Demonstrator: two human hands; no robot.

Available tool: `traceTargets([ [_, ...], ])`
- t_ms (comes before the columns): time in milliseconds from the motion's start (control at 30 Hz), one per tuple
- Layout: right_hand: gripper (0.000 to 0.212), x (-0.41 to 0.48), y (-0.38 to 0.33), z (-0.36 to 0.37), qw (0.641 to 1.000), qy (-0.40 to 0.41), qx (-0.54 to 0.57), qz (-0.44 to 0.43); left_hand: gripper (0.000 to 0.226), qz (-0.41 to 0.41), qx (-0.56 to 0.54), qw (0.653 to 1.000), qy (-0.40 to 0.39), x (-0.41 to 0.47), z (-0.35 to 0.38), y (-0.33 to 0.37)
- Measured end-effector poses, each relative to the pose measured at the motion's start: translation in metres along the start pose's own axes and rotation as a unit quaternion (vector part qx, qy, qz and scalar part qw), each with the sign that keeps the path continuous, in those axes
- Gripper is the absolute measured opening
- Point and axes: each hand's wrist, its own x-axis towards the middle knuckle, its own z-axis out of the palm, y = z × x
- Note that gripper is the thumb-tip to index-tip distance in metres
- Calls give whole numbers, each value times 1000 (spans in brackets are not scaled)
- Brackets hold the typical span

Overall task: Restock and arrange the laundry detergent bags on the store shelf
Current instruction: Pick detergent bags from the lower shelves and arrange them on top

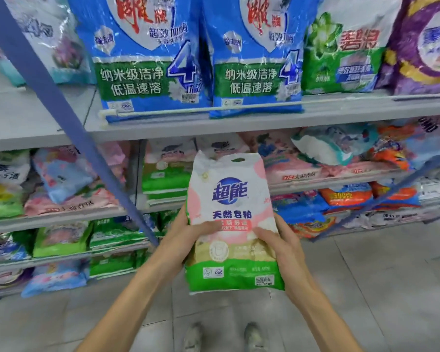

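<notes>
Holding a pink-and-green detergent bag [232,199] upright in front of the stocked shelves [264,121]. Gripping its left edge with the left hand [184,238], its right edge with the right hand [283,243], thumbs across the front.

Pink-green bag [229,194]: "超能" in a blue roundel, "天然皂粉" under it, "CQC" mark and price sticker "12.00" on the green bottom band. Upper shelf [341,115]: left blue bag [142,72] and right blue bag [254,72] both read "纳米级洁净 低温速溶" plus a big "4". Green bag [346,54] beside them: red "碧浪".
</notes>
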Motion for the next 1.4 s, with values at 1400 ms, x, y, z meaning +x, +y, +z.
traceTargets([
  [1400,19,287,-12,14,941,25,-165,-295,42,280,205,894,282,227,20,17],
])
